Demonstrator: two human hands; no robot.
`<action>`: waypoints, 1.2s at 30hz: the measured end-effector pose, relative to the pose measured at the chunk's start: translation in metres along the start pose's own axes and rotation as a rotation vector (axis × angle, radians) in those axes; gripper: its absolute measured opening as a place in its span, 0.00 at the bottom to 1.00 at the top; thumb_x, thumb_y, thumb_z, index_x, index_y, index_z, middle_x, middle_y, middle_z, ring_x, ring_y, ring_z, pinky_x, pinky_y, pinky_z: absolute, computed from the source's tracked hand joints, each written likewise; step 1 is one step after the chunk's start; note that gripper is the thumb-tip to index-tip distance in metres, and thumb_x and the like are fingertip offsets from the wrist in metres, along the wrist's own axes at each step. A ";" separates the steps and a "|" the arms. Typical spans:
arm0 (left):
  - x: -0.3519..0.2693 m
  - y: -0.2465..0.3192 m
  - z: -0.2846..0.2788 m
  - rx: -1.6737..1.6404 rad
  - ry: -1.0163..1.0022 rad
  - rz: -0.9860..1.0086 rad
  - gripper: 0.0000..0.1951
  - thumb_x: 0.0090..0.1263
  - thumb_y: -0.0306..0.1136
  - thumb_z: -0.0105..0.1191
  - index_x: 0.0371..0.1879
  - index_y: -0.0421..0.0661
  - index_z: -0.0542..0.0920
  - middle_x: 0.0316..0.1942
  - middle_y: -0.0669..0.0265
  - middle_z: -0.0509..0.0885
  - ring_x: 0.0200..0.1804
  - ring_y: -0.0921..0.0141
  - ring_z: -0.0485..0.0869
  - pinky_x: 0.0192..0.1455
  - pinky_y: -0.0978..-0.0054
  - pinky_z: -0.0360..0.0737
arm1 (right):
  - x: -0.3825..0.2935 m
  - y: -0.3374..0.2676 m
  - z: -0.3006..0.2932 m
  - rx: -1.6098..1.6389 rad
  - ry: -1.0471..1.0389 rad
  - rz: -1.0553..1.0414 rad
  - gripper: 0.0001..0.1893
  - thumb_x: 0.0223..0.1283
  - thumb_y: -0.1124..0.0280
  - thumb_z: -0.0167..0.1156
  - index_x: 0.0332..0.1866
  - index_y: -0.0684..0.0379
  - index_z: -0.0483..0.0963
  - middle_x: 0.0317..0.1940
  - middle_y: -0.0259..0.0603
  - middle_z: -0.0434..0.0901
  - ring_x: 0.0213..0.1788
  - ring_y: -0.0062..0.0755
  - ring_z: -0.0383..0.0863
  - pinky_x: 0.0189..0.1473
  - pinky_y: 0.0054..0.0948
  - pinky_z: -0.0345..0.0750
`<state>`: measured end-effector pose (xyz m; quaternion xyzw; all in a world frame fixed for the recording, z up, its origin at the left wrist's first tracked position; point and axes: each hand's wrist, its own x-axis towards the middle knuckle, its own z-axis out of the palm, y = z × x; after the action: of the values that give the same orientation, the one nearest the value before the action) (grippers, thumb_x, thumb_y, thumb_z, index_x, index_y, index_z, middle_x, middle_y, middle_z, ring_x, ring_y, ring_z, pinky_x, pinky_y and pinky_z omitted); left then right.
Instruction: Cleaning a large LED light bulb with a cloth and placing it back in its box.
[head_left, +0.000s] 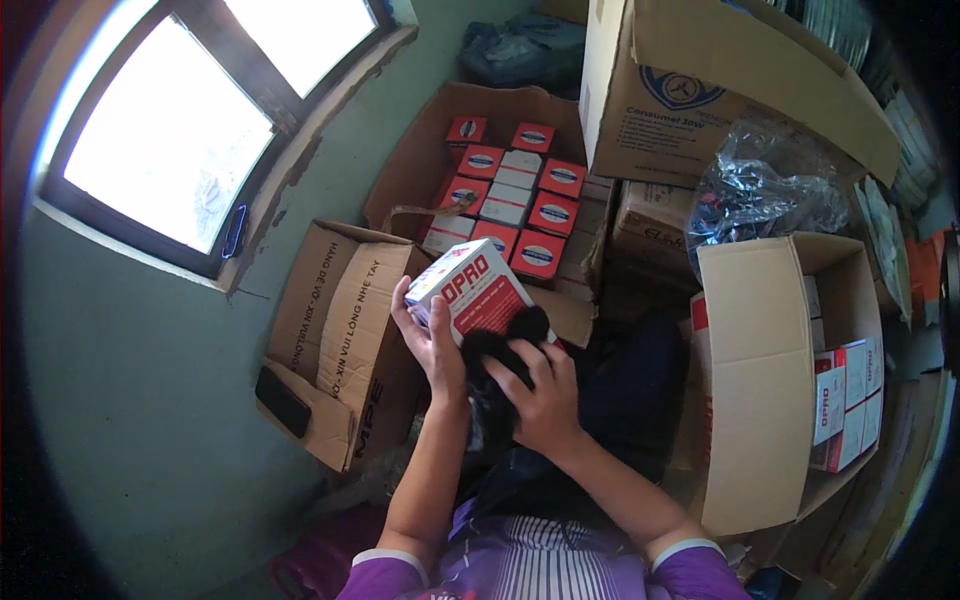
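Note:
A white and red product box (491, 292), printed with large red lettering, is tilted in front of my body. My left hand (433, 349) grips it along its left side, thumb on the near edge and fingers around the side. A bunched black cloth (486, 358) lies against the lower front of the box. My right hand (546, 397) presses on this cloth with spread, bent fingers. The cloth covers the box's lower corner. Just beyond stands an open brown carton (409, 165) with several small red and white boxes (553, 214) in rows.
At left, a printed carton (341, 322) carries a black smartphone (283, 401) on its flap, below a window (172, 135). To the right, another open carton (757, 390) contains red and white boxes (847, 405). Behind it are a clear plastic bag (772, 187) and a large carton (652, 142).

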<state>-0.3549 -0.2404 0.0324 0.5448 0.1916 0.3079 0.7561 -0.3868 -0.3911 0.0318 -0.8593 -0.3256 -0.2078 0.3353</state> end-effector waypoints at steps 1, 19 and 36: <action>-0.003 0.003 0.001 0.004 0.006 -0.002 0.29 0.72 0.40 0.58 0.68 0.45 0.63 0.54 0.59 0.73 0.56 0.68 0.73 0.63 0.70 0.71 | -0.001 0.004 -0.003 0.005 -0.005 0.000 0.33 0.39 0.62 0.72 0.59 0.45 0.76 0.58 0.44 0.71 0.57 0.52 0.70 0.56 0.51 0.72; 0.011 0.016 -0.014 0.099 -0.093 0.159 0.29 0.71 0.38 0.59 0.67 0.43 0.65 0.59 0.57 0.71 0.62 0.67 0.73 0.68 0.67 0.67 | 0.044 0.001 -0.007 0.054 0.028 0.025 0.40 0.25 0.67 0.74 0.59 0.45 0.77 0.51 0.40 0.73 0.50 0.46 0.74 0.51 0.42 0.78; 0.025 0.032 -0.036 -0.201 -0.195 0.127 0.42 0.59 0.52 0.64 0.70 0.46 0.61 0.59 0.54 0.72 0.59 0.59 0.79 0.63 0.59 0.80 | 0.029 0.037 -0.020 0.463 0.240 0.184 0.27 0.41 0.72 0.74 0.54 0.53 0.81 0.50 0.43 0.76 0.50 0.42 0.80 0.53 0.35 0.78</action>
<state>-0.3673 -0.1911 0.0514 0.5048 0.0506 0.3184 0.8008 -0.3426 -0.4138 0.0457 -0.7551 -0.2429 -0.1970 0.5763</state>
